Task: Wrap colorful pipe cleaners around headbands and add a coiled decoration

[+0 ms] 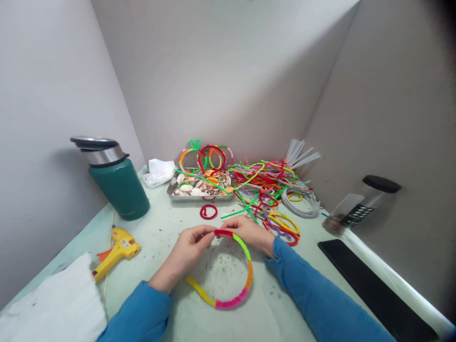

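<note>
Both my hands meet at the red end of a hoop wrapped in pipe cleaner (250, 274), with red, green, orange, pink and yellow stretches. My left hand (192, 246) pinches the red tip between thumb and fingers. Just right of it, my right hand (245, 232) grips the red stretch from behind; some of its fingers are hidden. Toward me, the hoop curves round to its yellow end near my left wrist. Beyond my hands lies a small red pipe cleaner coil (208, 212). Behind that stands a metal tray (201, 197) full of shells.
A green bottle (119, 190) and a yellow glue gun (119, 251) are on the left, near a white cloth (57, 304). Heaped pipe cleaners (263, 178) and a grey wire coil (302, 202) lie back right. A clear jar (359, 206) and black strip (370, 285) are at right.
</note>
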